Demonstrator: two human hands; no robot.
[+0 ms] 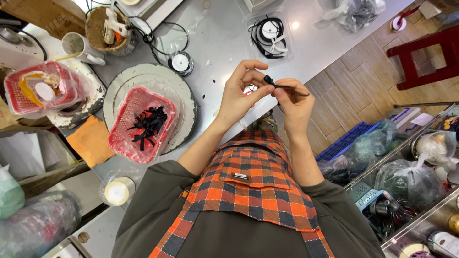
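Note:
My left hand [241, 93] and my right hand [292, 101] meet above the grey table edge [224, 43], both pinching a small piece of black ribbon [273, 83]. The ribbon's folded end sits between the left thumb and fingers; a thin black tail runs right across my right fingers. Left of my hands, a red plastic basket [125, 138] holds several finished black ribbon bows [147, 125] and rests on a round grey plate [186, 102].
A clear box with black ribbon spools [268, 34] lies at the back. A second red basket [40, 88], a white mug [79, 47], a glue gun in a wicker bowl [112, 26], a tape roll [180, 62] and an orange cloth [91, 141] lie left. Red stool [420, 57] and bagged goods stand right.

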